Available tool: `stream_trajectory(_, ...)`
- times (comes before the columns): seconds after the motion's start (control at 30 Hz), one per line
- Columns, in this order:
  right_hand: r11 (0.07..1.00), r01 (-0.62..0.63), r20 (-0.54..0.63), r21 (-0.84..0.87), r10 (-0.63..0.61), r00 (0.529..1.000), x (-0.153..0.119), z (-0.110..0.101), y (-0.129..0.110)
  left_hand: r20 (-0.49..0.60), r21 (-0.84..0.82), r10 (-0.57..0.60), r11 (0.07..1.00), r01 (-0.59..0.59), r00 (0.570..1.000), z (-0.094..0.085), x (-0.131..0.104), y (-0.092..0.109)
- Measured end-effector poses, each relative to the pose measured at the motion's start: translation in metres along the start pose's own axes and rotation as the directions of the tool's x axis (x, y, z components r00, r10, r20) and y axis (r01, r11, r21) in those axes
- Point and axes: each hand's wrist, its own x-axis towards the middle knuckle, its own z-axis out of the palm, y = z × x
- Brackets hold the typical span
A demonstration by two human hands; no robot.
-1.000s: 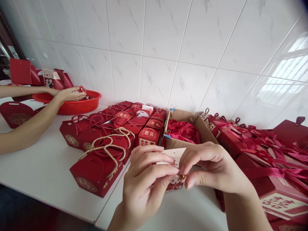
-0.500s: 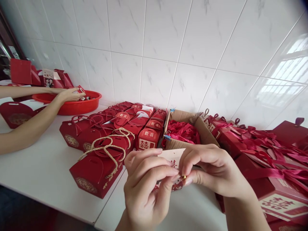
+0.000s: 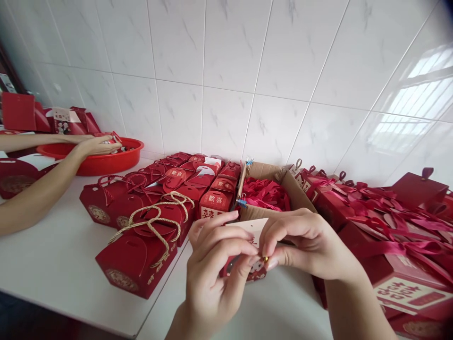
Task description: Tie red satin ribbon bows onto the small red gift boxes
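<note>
My left hand (image 3: 217,267) and my right hand (image 3: 306,245) meet above the front of the white table. A small shiny gold bead-like piece (image 3: 266,259), perhaps a bell, shows between the fingertips. My right thumb and index finger pinch it. My left thumb and index finger are closed together right beside it, and what they hold, if anything, is hidden. Just behind the fingers stands a red gift box (image 3: 261,276) with a cream upper panel bearing red characters, partly covered by both hands.
Rows of red boxes (image 3: 215,202), some with gold cord handles (image 3: 155,215), stand at left. A cardboard carton (image 3: 300,191) holds red ribbons (image 3: 265,193). Ribbon-tied boxes (image 3: 406,264) crowd the right. Another person's hands (image 3: 95,144) are over a red basin (image 3: 108,163).
The view has shifted slightly, so the surroundings sit further left. Both my hands keep their pinch by the gold piece, nearly unmoved. The other person's hands stay at the basin.
</note>
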Motion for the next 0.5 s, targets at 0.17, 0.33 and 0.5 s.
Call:
stream_trajectory(0.17, 0.970, -0.226, -0.488, -0.090, 0.154, 0.859, -0.001, -0.026, 0.027, 0.030, 0.042, -0.174, 0.984, 0.173, 0.984, 0.011, -0.005, -0.019)
stream_trajectory(0.33, 0.681, -0.668, -0.825, -0.301, 0.165, 0.540, 0.001, -0.045, 0.078, 0.042, 0.007, -0.430, 0.903, 0.430, 0.902, 0.022, -0.008, -0.030)
stream_trajectory(0.5, 0.488, -0.801, -0.832, -0.346, 0.236, 0.503, 0.000, -0.049, 0.100, 0.089, -0.133, -0.554, 0.817, 0.561, 0.828, 0.027, -0.008, -0.029)
